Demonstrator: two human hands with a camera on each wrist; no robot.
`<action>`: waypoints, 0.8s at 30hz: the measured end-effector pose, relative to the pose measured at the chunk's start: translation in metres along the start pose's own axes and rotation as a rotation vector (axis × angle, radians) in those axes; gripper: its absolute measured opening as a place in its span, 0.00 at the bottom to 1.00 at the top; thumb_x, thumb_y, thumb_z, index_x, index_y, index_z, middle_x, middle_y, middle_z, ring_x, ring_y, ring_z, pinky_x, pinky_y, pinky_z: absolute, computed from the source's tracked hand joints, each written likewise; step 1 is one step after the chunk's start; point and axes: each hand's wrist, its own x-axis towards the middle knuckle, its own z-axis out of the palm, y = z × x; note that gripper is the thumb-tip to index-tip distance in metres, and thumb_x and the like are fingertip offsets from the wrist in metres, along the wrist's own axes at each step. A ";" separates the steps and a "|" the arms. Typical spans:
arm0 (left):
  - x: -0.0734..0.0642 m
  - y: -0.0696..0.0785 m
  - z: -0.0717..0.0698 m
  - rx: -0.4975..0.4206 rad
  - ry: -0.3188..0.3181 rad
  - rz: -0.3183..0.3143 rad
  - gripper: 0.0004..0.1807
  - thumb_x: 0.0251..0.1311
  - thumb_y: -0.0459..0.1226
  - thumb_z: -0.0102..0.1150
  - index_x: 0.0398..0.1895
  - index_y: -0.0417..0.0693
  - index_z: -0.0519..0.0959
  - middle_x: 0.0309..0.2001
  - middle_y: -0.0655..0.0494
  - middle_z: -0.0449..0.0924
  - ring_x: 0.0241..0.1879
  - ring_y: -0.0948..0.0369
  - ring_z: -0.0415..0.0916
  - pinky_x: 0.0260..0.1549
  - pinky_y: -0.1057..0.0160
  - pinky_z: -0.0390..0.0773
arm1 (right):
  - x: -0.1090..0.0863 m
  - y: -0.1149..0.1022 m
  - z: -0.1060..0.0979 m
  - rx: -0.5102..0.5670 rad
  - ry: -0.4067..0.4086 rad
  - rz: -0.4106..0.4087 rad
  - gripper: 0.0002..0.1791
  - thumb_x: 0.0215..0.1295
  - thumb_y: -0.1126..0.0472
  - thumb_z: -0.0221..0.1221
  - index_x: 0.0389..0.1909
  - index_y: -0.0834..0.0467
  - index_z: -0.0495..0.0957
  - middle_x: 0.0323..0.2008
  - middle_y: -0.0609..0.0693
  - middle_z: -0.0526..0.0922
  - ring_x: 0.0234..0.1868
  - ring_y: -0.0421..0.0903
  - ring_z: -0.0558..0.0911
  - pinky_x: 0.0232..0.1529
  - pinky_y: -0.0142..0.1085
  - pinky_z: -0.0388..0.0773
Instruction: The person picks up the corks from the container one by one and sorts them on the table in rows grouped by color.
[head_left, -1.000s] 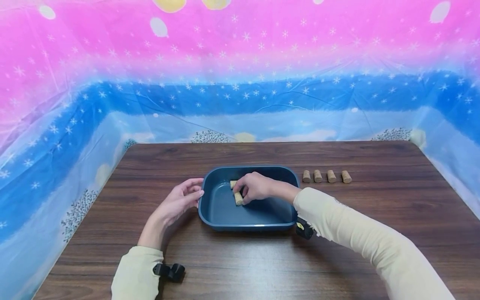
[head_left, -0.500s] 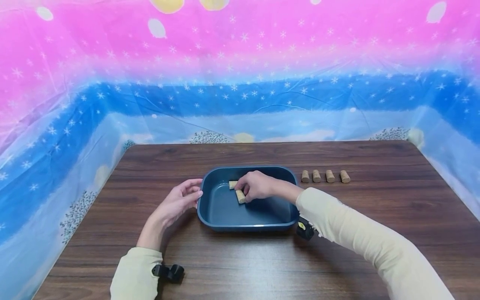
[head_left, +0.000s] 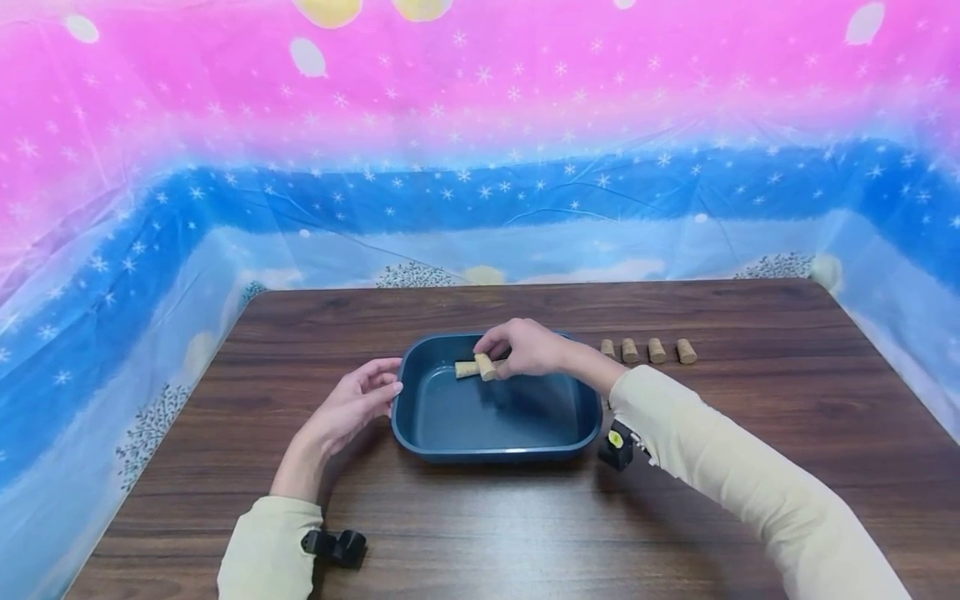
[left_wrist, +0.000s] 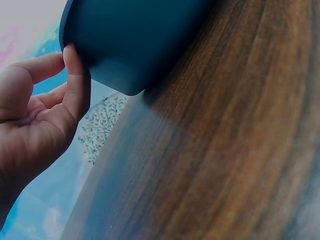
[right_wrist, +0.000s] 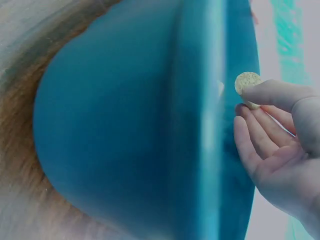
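A dark blue rectangular tub (head_left: 495, 454) with rounded corners stands on the table. My left hand (head_left: 352, 408) holds its left end at the rim, thumb and fingers against the wall; the same hand (left_wrist: 45, 105) shows in the left wrist view. Over the tub's back part, my right hand (head_left: 534, 348) pinches a cork (head_left: 487, 368) between thumb and fingers, its round end (right_wrist: 247, 82) facing the right wrist camera. Behind that cork, a second cork (head_left: 465, 369) lies on its side on the tub floor, partly hidden by the held one.
On the table right of the tub, several corks stand in a row, the rightmost cork (head_left: 686, 351) a little apart; my right forearm partly covers the leftmost. The brown wooden table (head_left: 465, 533) meets a pink and blue snowflake-patterned cloth (head_left: 465, 192) behind and at the sides.
My right hand has lifted the cork off the tub floor and moved it back, up beside the lying cork. My left hand stays at the rim.
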 end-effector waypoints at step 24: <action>0.002 -0.002 0.001 -0.031 -0.006 0.023 0.27 0.70 0.31 0.51 0.68 0.31 0.58 0.43 0.48 0.73 0.34 0.62 0.76 0.38 0.65 0.80 | -0.039 0.018 -0.040 0.151 0.155 0.046 0.24 0.58 0.73 0.63 0.58 0.66 0.75 0.52 0.59 0.79 0.55 0.55 0.77 0.49 0.43 0.78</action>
